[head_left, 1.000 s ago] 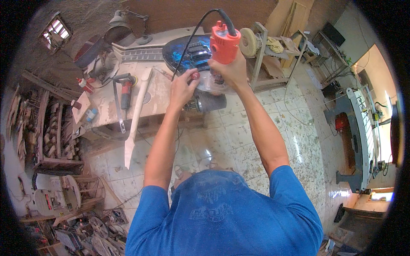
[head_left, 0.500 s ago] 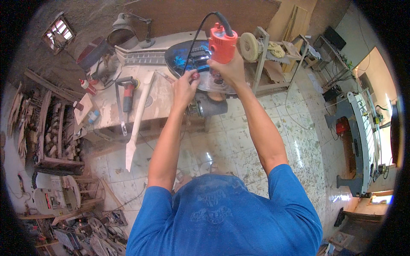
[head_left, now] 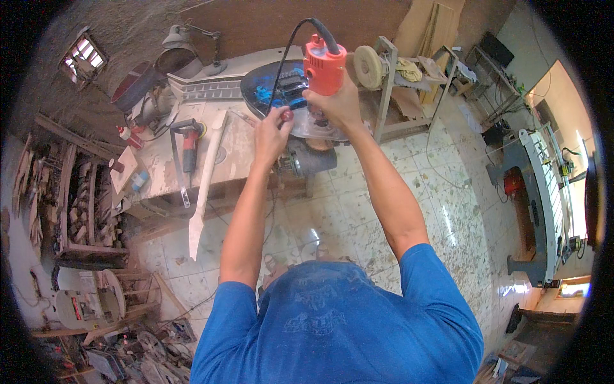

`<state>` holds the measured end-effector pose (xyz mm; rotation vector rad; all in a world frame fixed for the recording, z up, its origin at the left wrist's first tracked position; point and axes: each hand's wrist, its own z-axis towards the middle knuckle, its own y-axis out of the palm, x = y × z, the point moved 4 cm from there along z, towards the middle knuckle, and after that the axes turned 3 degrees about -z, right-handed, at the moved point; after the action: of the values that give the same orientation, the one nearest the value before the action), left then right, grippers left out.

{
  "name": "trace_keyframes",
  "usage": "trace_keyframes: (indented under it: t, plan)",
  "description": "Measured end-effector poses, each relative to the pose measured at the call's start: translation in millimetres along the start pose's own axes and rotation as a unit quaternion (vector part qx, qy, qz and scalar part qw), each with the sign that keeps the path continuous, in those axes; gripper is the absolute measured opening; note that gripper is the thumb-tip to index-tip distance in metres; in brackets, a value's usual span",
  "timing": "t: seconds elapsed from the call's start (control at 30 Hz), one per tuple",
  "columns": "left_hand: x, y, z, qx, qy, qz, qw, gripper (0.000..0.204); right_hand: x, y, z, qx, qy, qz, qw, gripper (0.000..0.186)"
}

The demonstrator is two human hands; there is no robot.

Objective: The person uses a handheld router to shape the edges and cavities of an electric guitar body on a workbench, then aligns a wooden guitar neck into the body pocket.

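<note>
My right hand (head_left: 339,105) is wrapped around the lower body of a red handheld router (head_left: 323,69), which stands upright with a black cord arching from its top. With closed fingers, my left hand (head_left: 271,137) grips the dark red knob (head_left: 288,116) at the router's base. A clear base plate (head_left: 312,131) shows beneath the router and reaches past the bench's near edge. Behind and left of it lies an electric guitar (head_left: 256,91), its dark body marked with bright blue and its neck pointing left. The router's bit is hidden.
On the dusty bench (head_left: 238,153) lie a pale wooden neck blank (head_left: 208,169) jutting over the edge, a red-and-grey power tool (head_left: 190,150) and a red bottle (head_left: 130,137). A buffing wheel (head_left: 369,67) stands right of the router; a dark motor (head_left: 312,157) sits below.
The whole scene sits slightly farther left in the picture. Both hands keep the same hold on the router, which shows no clear movement against the guitar.
</note>
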<state>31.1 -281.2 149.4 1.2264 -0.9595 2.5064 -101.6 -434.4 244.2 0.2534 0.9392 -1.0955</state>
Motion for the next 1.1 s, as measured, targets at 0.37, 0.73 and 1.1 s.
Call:
trace_keyframes:
  t: [0.37, 0.73, 1.1]
  plan:
    - [9.7, -2.9, -14.5, -0.045, 0.029, 0.016, 0.998, 0.041, -18.5, -15.7, -22.5, 0.004, 0.028, -0.021, 0.999, 0.063]
    - [26.3, -8.5, -34.8, -0.067, 0.027, 0.007, 0.997, 0.041, -30.7, -27.9, -42.4, 0.005, 0.015, -0.004, 1.0, 0.061]
    - [29.8, -8.4, -41.9, -0.075, 0.022, 0.012, 0.997, 0.039, -31.9, -32.3, -48.8, -0.001, 0.021, 0.004, 1.0, 0.061]
